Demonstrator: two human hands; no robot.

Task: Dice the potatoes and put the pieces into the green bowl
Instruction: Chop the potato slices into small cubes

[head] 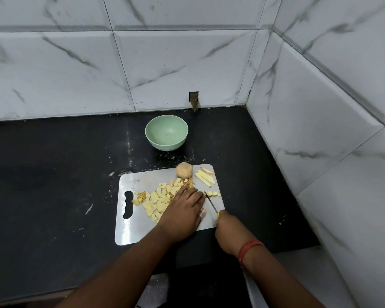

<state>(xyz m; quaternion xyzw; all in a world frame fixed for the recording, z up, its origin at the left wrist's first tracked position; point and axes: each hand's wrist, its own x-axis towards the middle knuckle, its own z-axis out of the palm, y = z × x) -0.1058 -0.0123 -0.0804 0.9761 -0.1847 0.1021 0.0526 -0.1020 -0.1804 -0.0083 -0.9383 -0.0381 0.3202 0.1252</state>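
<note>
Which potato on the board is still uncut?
The whole potato at the cutting board's far edge: round, skin on. The rest are diced pieces by the left hand and strips at its right.

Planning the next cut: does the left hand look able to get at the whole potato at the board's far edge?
Probably yes: the left hand lies flat on the board, the whole potato sits just beyond its fingertips, only low diced pieces between.
</note>
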